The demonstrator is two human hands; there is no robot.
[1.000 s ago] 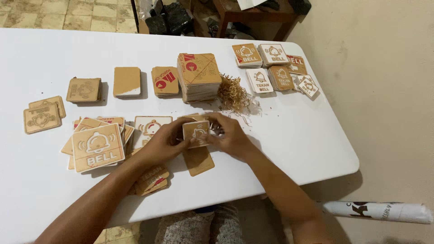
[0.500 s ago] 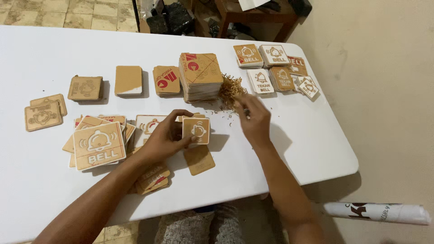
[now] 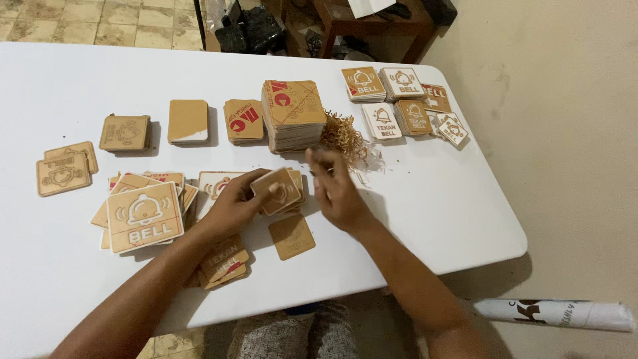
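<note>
Your left hand (image 3: 232, 206) pinches a small square plaque of light brown wood with rounded corners (image 3: 278, 189), thumb on its upper face and fingers curled beneath, tilting it toward you just above a few more plaques lying right under your fingertips. Your right hand (image 3: 335, 189) hovers just beside the plaque's right edge, fingers loosely bent and holding nothing that shows; the hand is blurred, so whether a fingertip touches the wood cannot be told.

Judging from the heap of tan curly peeled shreds (image 3: 342, 136) lying just past your right fingertips, the work looks like stripping the masking film off the engraved face. To do it well, keep the left thumb clear of the engraved lines so the right fingers can reach the whole face, and hold the plaque steady at its edges rather than flat in the palm. Lift the film from a corner with a nail, then pull low and slow along the surface so it comes away in one piece and leaves no slivers in the cut letters.

A blank brown plaque (image 3: 291, 236) lies on the white table (image 3: 412, 213) below both hands, between your wrists. The tall stack of brown plaques with red marks (image 3: 292, 113) stands beyond your fingers, touching the shreds.
</note>
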